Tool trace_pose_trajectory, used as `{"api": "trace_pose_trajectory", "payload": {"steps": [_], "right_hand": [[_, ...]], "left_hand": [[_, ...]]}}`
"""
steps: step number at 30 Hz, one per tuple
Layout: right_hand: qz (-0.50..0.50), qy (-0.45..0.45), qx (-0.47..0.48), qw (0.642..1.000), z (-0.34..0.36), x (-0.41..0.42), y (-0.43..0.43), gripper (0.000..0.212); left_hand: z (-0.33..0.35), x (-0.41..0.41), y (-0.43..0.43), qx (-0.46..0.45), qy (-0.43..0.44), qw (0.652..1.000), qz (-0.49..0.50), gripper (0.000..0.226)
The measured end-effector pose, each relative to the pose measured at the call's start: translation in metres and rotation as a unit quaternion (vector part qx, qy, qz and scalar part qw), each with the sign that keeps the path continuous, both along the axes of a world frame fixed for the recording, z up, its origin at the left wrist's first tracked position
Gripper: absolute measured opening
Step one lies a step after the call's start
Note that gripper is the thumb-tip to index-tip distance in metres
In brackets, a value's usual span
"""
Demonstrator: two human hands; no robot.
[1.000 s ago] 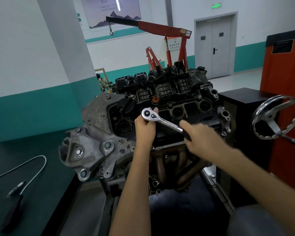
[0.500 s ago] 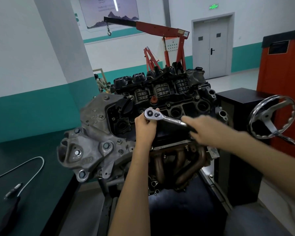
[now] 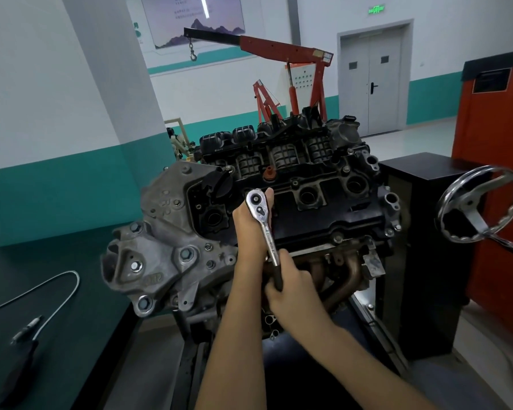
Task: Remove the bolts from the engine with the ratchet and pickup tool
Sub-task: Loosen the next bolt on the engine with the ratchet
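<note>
— Swung round since 0.5 s ago: the ratchet point(image 3: 267, 234) handle, which pointed right across the engine point(image 3: 323, 208), now points down toward the person.
— And the 2 hands?
— The right hand point(image 3: 292, 294) has come with it, fingers curled round the black grip. The left hand point(image 3: 248, 227) stays at the chrome head, cupping it from behind, with 1 fingertip showing past its right edge.
— Where does the head sit?
— On the black valve cover point(image 3: 314, 220), toward the engine's left end. The bolt beneath it is hidden.
— The pickup tool point(image 3: 20, 374)?
— Lying well apart on the dark surface point(image 3: 80, 359) at left, its flexible shaft bent in a loop, untouched.
</note>
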State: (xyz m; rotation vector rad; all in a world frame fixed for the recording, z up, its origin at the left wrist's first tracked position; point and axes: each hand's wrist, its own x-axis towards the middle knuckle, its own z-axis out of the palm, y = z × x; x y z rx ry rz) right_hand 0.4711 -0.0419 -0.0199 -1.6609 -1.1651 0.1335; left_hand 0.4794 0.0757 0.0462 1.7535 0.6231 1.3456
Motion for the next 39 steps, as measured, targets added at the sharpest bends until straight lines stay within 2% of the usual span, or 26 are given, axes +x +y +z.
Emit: {"api": "trace_pose_trajectory", "payload": {"steps": [2, 4, 6, 8, 10, 12, 13, 15, 16, 17, 19, 22, 26, 28, 31, 33, 35, 36, 39], "right_hand": [[0.009, -0.055, -0.049, 0.997, 0.010, 0.028, -0.014, 0.032], [0.005, -0.148, -0.106, 0.983, 0.030, 0.069, -0.031, 0.039], [-0.021, -0.295, -0.163, 0.941, 0.061, 0.110, -0.041, 0.036], [-0.051, -0.438, -0.195, 0.876, 0.090, 0.134, -0.040, 0.033], [-0.077, -0.496, -0.182, 0.845, 0.097, 0.136, -0.034, 0.032], [-0.102, -0.470, -0.153, 0.863, 0.079, 0.120, -0.036, 0.028], [-0.106, -0.421, -0.129, 0.892, 0.062, 0.107, -0.037, 0.027], [-0.090, -0.246, -0.085, 0.961, 0.030, 0.069, -0.035, 0.023], [-0.077, -0.160, -0.066, 0.982, 0.019, 0.048, -0.029, 0.022], [-0.064, -0.090, -0.045, 0.993, 0.011, 0.028, -0.020, 0.023], [-0.034, -0.021, -0.003, 0.999, 0.001, 0.000, -0.002, 0.025], [-0.014, -0.033, -0.011, 0.999, 0.006, 0.006, 0.000, 0.023], [0.008, -0.174, -0.124, 0.977, 0.037, 0.072, -0.029, 0.036], [0.014, -0.285, -0.157, 0.946, 0.067, 0.105, -0.036, 0.034], [-0.028, -0.462, -0.207, 0.862, 0.108, 0.137, -0.033, 0.031], [-0.050, -0.504, -0.196, 0.839, 0.115, 0.142, -0.029, 0.031], [-0.059, -0.474, -0.173, 0.862, 0.099, 0.133, -0.031, 0.025], [-0.056, -0.429, -0.155, 0.888, 0.083, 0.124, -0.033, 0.024], [-0.035, -0.198, -0.077, 0.977, 0.030, 0.076, -0.032, 0.027]], "left_hand": [[-0.001, -0.003, 0.002, -0.003, -0.002, 1.000, -0.030, 0.048], [0.001, -0.005, 0.001, 0.013, 0.002, 0.997, -0.075, 0.051], [0.003, -0.005, -0.001, 0.035, 0.010, 0.996, -0.087, 0.049], [0.005, -0.006, -0.003, 0.039, -0.002, 0.996, -0.082, 0.045], [0.001, -0.007, -0.001, 0.024, -0.029, 0.996, -0.078, 0.039], [-0.004, -0.006, 0.000, 0.002, -0.042, 0.996, -0.080, 0.027], [-0.005, -0.006, -0.001, -0.002, -0.041, 0.996, -0.081, 0.024], [-0.006, -0.003, -0.005, -0.004, -0.047, 0.996, -0.071, 0.038], [-0.004, -0.002, -0.008, -0.011, -0.052, 0.997, -0.060, 0.045], [-0.002, 0.000, -0.009, -0.022, -0.058, 0.997, -0.051, 0.048], [0.001, 0.001, -0.007, -0.034, -0.056, 0.997, -0.037, 0.045], [0.001, -0.006, -0.002, -0.023, -0.013, 0.999, -0.045, 0.040], [0.008, -0.018, 0.001, 0.057, 0.000, 0.994, -0.094, 0.041], [0.015, -0.017, 0.003, 0.081, 0.023, 0.989, -0.125, 0.038], [0.017, -0.015, 0.001, 0.076, 0.039, 0.986, -0.146, 0.050], [0.012, -0.016, -0.001, 0.059, 0.009, 0.987, -0.148, 0.050], [0.007, -0.016, -0.002, 0.046, -0.025, 0.988, -0.146, 0.043], [0.005, -0.015, -0.003, 0.044, -0.038, 0.988, -0.145, 0.041], [0.005, -0.011, -0.010, 0.035, -0.051, 0.989, -0.135, 0.044]]}}
